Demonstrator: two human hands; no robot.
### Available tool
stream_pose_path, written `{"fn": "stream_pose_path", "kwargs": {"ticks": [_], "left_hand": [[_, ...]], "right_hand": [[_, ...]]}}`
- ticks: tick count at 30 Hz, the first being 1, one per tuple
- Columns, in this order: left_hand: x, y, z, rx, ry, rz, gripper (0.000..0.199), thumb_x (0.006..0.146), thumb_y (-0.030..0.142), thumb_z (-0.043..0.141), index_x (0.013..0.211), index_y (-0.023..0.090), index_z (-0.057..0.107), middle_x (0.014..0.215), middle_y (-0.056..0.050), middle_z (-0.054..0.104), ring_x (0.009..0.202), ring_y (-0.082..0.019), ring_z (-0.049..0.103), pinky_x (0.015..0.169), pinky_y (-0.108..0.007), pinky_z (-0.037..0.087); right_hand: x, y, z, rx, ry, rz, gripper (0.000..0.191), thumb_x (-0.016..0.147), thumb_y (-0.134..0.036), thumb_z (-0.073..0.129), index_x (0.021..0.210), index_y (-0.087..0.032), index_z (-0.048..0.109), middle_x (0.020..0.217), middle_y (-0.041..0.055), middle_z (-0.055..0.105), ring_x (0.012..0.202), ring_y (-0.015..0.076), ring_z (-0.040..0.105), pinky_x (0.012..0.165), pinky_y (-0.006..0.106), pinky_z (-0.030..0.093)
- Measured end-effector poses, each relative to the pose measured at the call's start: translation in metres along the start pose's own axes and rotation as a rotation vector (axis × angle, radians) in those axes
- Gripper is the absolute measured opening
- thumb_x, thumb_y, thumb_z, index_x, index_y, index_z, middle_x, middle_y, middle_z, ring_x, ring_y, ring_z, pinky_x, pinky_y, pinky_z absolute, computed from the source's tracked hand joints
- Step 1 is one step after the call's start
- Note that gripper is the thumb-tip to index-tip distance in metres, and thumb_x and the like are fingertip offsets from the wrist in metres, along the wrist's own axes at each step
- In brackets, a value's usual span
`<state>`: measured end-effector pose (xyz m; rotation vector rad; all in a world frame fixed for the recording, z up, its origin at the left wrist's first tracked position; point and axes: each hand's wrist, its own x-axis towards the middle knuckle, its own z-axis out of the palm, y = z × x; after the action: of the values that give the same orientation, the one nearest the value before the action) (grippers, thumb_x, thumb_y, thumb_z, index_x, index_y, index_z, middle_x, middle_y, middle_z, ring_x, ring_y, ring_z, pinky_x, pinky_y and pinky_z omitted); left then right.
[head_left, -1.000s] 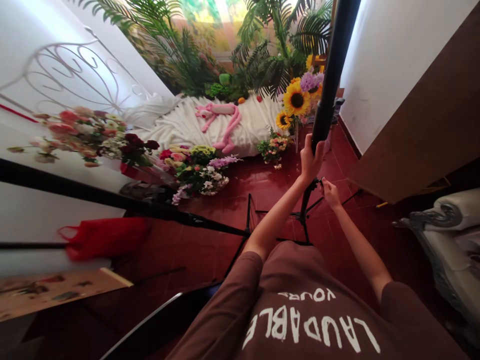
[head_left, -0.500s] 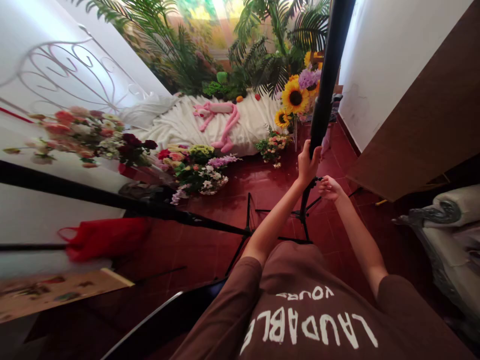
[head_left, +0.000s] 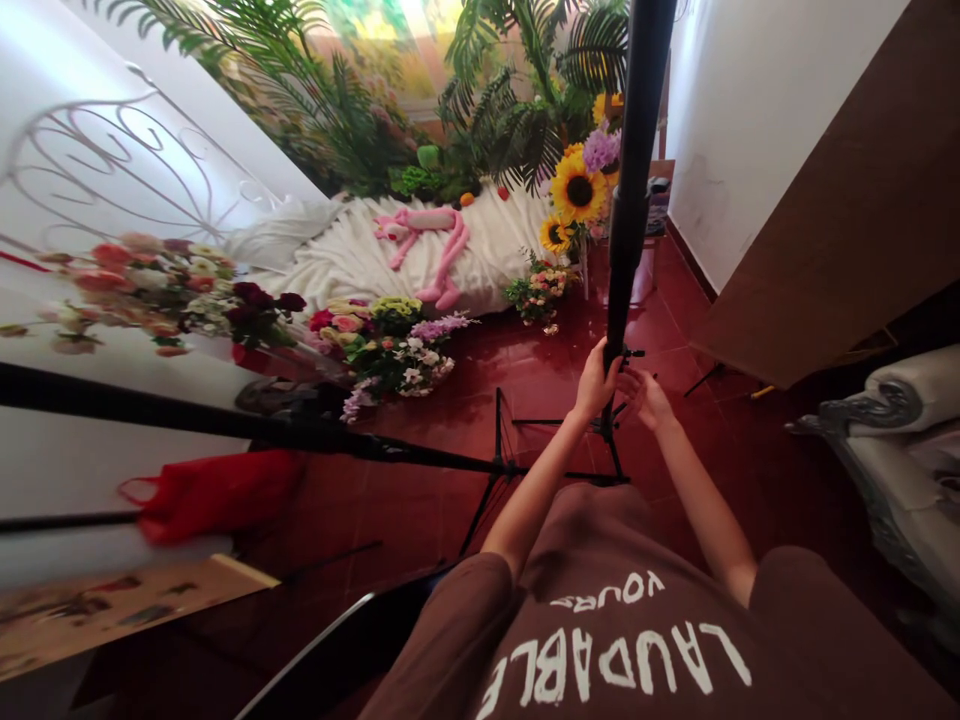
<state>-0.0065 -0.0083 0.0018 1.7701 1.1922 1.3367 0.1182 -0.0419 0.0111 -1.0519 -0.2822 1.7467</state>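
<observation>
Lower on the black pole (head_left: 630, 190) than half a second ago, the left hand (head_left: 596, 385) has slid from above the side knob (head_left: 636, 352) to about its level, while the right hand (head_left: 649, 398) has come in under that knob. The pole stands in front of the person, its long axis running from the top of the view down to the spread legs (head_left: 536, 422) on the floor. The left is the nearer hand, its fingers wrapped round the shaft; the right is just beside it on the right, fingers loosely parted and curved, and whether their tips touch the pole cannot be told. The knob juts rightward just above them. The shaft is smooth, dark and tubular, with a thicker collar higher up; its legs are thin bars over glossy red floor tiles (head_left: 517, 365). Beyond lie a soft pink plush toy (head_left: 431, 220) and a wrinkled white cloth (head_left: 495, 250).
</observation>
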Motion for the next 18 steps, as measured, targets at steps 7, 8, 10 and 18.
{"fn": "stream_pose_path", "kwargs": {"ticks": [7,8,10,18], "left_hand": [[-0.068,-0.031,-0.04,-0.089,-0.004,-0.338,0.034,0.091,0.045,0.048,0.096,0.016,0.065,0.1,-0.011,0.068,0.088,-0.016,0.066,0.08,-0.029,0.052],[-0.077,-0.036,-0.052,-0.096,0.003,-0.385,0.035,0.09,0.046,0.048,0.093,0.016,0.065,0.094,-0.009,0.07,0.083,-0.016,0.066,0.078,-0.029,0.052],[-0.091,-0.046,-0.08,-0.106,0.062,-0.46,0.035,0.088,0.048,0.05,0.091,0.016,0.066,0.088,-0.008,0.071,0.077,-0.015,0.067,0.075,-0.028,0.053],[-0.136,-0.052,-0.228,0.127,0.814,-0.497,0.04,0.089,0.048,0.042,0.085,0.015,0.064,0.076,-0.006,0.069,0.067,-0.013,0.065,0.068,-0.026,0.052]], "right_hand": [[-0.013,0.043,0.0,-0.234,-0.061,0.103,0.021,0.094,-0.023,0.042,0.093,-0.018,0.062,0.08,0.0038,0.075,0.066,0.0115,0.07,0.054,0.018,0.05],[-0.015,0.047,0.003,-0.257,-0.077,0.113,0.021,0.094,-0.023,0.042,0.093,-0.018,0.062,0.081,0.0039,0.075,0.066,0.0116,0.07,0.055,0.019,0.051],[-0.017,0.055,0.008,-0.305,-0.107,0.133,0.02,0.093,-0.023,0.043,0.093,-0.019,0.062,0.081,0.0037,0.074,0.067,0.0119,0.07,0.057,0.019,0.052],[-0.011,0.077,0.028,-0.429,-0.187,0.211,0.019,0.092,-0.024,0.045,0.092,-0.019,0.063,0.084,0.0044,0.075,0.072,0.0131,0.071,0.065,0.022,0.054]]}}
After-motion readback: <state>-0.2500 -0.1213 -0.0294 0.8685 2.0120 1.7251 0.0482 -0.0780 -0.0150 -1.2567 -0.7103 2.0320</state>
